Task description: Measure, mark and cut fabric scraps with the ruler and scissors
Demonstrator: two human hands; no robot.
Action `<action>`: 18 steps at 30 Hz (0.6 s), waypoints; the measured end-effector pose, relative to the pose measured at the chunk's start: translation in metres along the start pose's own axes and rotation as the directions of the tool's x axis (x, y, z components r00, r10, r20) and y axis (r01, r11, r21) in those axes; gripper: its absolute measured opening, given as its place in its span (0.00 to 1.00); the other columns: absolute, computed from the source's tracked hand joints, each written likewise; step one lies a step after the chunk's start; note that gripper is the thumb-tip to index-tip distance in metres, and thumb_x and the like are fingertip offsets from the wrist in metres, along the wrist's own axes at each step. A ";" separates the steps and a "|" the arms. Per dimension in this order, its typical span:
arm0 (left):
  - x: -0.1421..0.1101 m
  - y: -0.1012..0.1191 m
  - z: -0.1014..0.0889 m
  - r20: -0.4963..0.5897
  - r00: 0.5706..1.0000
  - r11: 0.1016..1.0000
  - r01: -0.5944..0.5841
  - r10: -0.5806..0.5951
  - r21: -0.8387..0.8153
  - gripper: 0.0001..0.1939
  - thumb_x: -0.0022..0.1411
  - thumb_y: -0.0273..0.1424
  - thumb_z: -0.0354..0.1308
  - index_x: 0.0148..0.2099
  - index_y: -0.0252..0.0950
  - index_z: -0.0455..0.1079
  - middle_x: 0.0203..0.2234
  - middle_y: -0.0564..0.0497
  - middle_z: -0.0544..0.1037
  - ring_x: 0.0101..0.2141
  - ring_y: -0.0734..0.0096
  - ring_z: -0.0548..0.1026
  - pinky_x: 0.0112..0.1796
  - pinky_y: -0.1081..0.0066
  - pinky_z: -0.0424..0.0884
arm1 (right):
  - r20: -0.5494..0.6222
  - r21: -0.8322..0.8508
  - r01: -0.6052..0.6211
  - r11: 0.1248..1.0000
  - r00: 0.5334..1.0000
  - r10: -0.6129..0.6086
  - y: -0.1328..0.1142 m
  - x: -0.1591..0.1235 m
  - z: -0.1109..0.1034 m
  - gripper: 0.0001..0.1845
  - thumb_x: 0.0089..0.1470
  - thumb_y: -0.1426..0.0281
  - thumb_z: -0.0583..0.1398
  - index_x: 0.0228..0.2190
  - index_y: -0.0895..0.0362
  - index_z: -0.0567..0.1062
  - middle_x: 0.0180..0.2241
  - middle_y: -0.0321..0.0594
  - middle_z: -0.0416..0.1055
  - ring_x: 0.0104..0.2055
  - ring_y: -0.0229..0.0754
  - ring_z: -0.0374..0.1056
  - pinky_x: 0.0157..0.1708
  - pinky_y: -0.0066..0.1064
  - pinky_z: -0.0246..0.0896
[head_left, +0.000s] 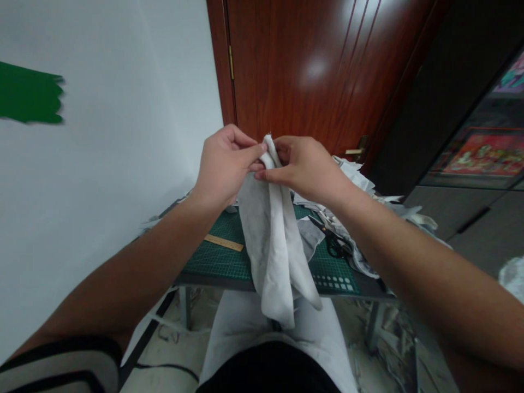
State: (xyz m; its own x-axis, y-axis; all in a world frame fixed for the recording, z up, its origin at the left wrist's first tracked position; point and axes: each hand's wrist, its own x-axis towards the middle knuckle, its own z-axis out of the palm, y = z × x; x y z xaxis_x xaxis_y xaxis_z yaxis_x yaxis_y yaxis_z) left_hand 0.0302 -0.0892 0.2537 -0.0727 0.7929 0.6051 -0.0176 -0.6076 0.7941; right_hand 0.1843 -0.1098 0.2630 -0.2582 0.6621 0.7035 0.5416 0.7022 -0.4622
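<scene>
In the head view I see 1 soft, whitish cloth (278,262) hanging in long, loose folds before the surface (229,283), its top bunched narrow. The left hand (225,164) has its fingers closed, pinching that top; the right hand (307,166), fingers slightly parted, grasps it alongside. Beyond lie a green gridded mat (216,265), a flat tan ruler (224,243) and black-handled scissors (338,245).

- We make out a sleeve (57,371) on the left arm (135,273), ending well short of the wrist, black-edged, with pale grey bands and curved black striping.
- We see a plain black top (270,374) over the belly.
- Below it we find white trousers (227,333), softly creased.
- We note a bare left hand (223,166), bare right hand (307,166) and bare right forearm (388,245).
</scene>
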 end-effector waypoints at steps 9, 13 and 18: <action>0.012 -0.017 -0.045 0.504 0.862 0.947 -0.206 0.057 0.245 0.40 0.40 0.28 0.78 0.56 0.43 0.70 0.55 0.47 0.76 0.58 0.55 0.73 0.56 0.61 0.71 | -0.131 0.150 0.043 0.988 0.991 -0.023 0.014 0.008 -0.022 0.08 0.58 0.77 0.58 0.30 0.57 0.76 0.32 0.38 0.75 0.37 0.41 0.71 0.35 0.30 0.62; 0.026 -0.047 -0.067 0.629 0.763 0.874 -0.194 -0.151 0.446 0.26 0.50 0.38 0.72 0.51 0.39 0.76 0.50 0.46 0.79 0.53 0.54 0.76 0.56 0.58 0.70 | -0.073 0.411 0.019 0.911 0.997 0.012 0.013 0.012 -0.038 0.07 0.58 0.77 0.60 0.31 0.56 0.77 0.33 0.37 0.75 0.34 0.36 0.70 0.35 0.28 0.64; 0.039 -0.067 -0.083 0.610 0.750 0.859 -0.114 -0.255 0.500 0.18 0.46 0.40 0.73 0.40 0.41 0.81 0.45 0.50 0.81 0.51 0.54 0.77 0.55 0.57 0.71 | -0.147 0.449 -0.026 0.893 0.984 0.103 0.000 0.005 -0.059 0.06 0.58 0.76 0.61 0.30 0.54 0.77 0.33 0.38 0.74 0.33 0.37 0.71 0.35 0.30 0.68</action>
State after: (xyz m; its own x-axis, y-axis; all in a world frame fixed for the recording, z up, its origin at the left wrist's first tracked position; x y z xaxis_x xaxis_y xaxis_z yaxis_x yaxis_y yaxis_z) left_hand -0.0542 -0.0218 0.2191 0.5579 0.7788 0.2866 0.4914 -0.5883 0.6422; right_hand 0.2298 -0.1218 0.2985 -0.0805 0.6850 0.7241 0.1308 0.7274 -0.6736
